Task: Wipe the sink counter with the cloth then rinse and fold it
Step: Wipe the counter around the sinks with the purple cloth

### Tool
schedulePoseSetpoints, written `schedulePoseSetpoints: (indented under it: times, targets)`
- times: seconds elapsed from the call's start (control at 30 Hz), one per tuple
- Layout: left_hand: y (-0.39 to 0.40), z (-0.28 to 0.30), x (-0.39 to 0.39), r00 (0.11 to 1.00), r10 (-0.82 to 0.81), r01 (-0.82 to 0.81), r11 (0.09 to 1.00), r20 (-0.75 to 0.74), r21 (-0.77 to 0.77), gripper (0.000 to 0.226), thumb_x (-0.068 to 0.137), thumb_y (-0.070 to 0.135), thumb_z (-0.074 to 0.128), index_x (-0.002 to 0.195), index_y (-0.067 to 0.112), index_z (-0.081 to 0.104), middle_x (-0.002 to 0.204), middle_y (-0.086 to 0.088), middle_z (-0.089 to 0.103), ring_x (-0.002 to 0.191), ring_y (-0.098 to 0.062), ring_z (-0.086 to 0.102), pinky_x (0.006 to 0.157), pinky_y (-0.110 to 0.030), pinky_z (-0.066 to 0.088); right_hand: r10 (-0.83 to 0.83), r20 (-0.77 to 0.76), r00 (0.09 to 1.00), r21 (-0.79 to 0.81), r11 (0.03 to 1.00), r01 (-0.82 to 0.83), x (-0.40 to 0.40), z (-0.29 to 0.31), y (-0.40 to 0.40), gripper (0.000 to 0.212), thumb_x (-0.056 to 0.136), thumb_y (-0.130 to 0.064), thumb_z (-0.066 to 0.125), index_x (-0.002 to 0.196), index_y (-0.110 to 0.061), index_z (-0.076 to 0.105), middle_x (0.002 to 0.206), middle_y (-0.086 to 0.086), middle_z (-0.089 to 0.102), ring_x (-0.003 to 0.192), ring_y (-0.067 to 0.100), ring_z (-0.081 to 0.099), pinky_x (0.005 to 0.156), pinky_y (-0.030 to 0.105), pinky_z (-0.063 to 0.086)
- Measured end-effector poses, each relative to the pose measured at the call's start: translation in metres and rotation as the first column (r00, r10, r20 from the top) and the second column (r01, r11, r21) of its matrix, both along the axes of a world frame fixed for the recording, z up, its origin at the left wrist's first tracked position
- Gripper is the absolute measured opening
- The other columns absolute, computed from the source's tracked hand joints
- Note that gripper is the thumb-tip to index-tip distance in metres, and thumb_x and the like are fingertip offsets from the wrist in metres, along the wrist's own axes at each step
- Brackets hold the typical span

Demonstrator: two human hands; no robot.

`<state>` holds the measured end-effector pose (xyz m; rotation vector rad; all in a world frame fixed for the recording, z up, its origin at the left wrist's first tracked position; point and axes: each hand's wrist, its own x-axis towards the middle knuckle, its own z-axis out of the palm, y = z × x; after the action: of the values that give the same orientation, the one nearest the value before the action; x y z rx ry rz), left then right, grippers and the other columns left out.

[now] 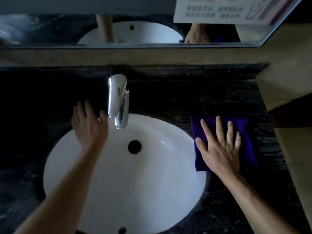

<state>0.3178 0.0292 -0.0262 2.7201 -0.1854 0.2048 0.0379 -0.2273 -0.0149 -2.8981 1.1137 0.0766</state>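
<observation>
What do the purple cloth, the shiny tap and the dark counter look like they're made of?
Purple cloth: soft, matte fabric, probably microfibre; fuzzy surface.
Shiny tap: polished, chrome-like metal; mirror reflections.
Dark counter: black veined stone, probably marble or granite; pale streaks.

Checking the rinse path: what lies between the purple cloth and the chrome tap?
Head view: only bare dark stone counter and the white basin's rim separate purple cloth from chrome tap.

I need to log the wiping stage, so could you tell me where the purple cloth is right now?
In the head view, the purple cloth lies flat on the dark counter right of the white sink, under the flat right hand.
</observation>
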Motion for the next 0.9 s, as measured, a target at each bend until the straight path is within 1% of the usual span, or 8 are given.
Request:
schedulePoseSetpoints:
  times: [0.1,0.23,0.3,0.4,0.53,0.7,0.8,0.9]
  targets:
    - [-0.001,-0.006,0.056,0.997,-0.076,0.079,0.986,-0.03,0.146,0.084,0.093,0.054,0.03,0.154,-0.003,0.031,0.16,-0.033,0.028,0.151,-0.046,0.023,0.122,-0.057,0.018,-0.012,0.005,1.0,-0.019,1.0,0.012,0.057,-0.002,-0.003,0.069,0.093,-0.064,0.029,0.158,-0.041,0.025,0.168,0.011,0.023,0.152,0.046,0.018,0.118,0.066,0.018]
    - [-0.006,-0.02,0.07,0.997,-0.064,0.051,0.973,0.052,0.225,0.078,0.097,0.052,0.035,0.154,-0.001,0.034,0.157,-0.037,0.029,0.147,-0.051,0.027,0.119,-0.06,0.02,-0.019,0.018,1.0,-0.008,1.0,0.019,0.139,-0.005,0.005,0.069,0.093,-0.065,0.023,0.158,-0.041,0.021,0.169,0.011,0.02,0.152,0.048,0.014,0.12,0.065,0.015]
    - [-0.005,-0.023,0.07,0.994,-0.082,0.061,0.965,0.072,0.254,0.076,0.099,0.053,0.037,0.153,-0.001,0.034,0.156,-0.038,0.03,0.146,-0.051,0.029,0.118,-0.06,0.022,0.016,0.033,0.999,0.001,1.0,-0.016,0.18,-0.006,0.021,0.068,0.093,-0.063,0.025,0.157,-0.04,0.026,0.167,0.013,0.023,0.151,0.05,0.016,0.12,0.065,0.014]
    - [-0.004,-0.021,0.071,0.992,-0.098,0.073,0.959,0.077,0.274,0.077,0.099,0.054,0.034,0.153,-0.001,0.033,0.155,-0.04,0.03,0.146,-0.052,0.029,0.116,-0.061,0.023,0.064,0.096,0.993,0.018,0.998,-0.066,0.22,-0.004,0.053,0.067,0.091,-0.061,0.028,0.154,-0.039,0.036,0.163,0.024,0.028,0.148,0.053,0.021,0.119,0.064,0.014]
    - [-0.003,-0.021,0.07,0.991,-0.096,0.067,0.957,0.092,0.282,0.076,0.1,0.054,0.033,0.153,0.0,0.033,0.155,-0.039,0.031,0.145,-0.052,0.03,0.116,-0.061,0.024,0.171,0.065,0.983,0.052,0.983,-0.175,0.232,-0.004,0.075,0.059,0.097,-0.06,0.026,0.155,-0.045,0.03,0.165,0.02,0.022,0.15,0.052,0.014,0.12,0.063,0.01]
    - [0.0,-0.021,0.071,0.989,-0.105,0.072,0.956,0.103,0.285,0.075,0.101,0.055,0.033,0.154,0.002,0.033,0.157,-0.036,0.031,0.147,-0.048,0.029,0.116,-0.059,0.024,0.273,0.11,0.956,0.047,0.959,-0.279,0.202,-0.001,0.031,0.056,0.094,-0.057,0.035,0.148,-0.046,0.043,0.157,0.014,0.038,0.145,0.04,0.033,0.12,0.057,0.021]
    - [-0.001,-0.019,0.071,0.99,-0.098,0.066,0.957,0.101,0.281,0.076,0.099,0.056,0.033,0.154,0.003,0.033,0.157,-0.036,0.031,0.147,-0.048,0.029,0.117,-0.059,0.024,0.09,0.099,0.991,0.028,0.995,-0.093,0.145,0.002,-0.038,0.058,0.093,-0.057,0.031,0.148,-0.044,0.043,0.156,0.012,0.037,0.143,0.037,0.035,0.119,0.059,0.023]
    - [-0.004,-0.019,0.07,0.992,-0.096,0.07,0.956,0.082,0.284,0.079,0.098,0.056,0.035,0.154,0.001,0.032,0.157,-0.037,0.029,0.147,-0.049,0.028,0.117,-0.06,0.023,-0.122,0.028,0.992,0.049,0.992,0.12,0.107,0.005,-0.073,0.063,0.093,-0.06,0.022,0.153,-0.046,0.031,0.165,0.008,0.026,0.151,0.037,0.021,0.121,0.062,0.016]
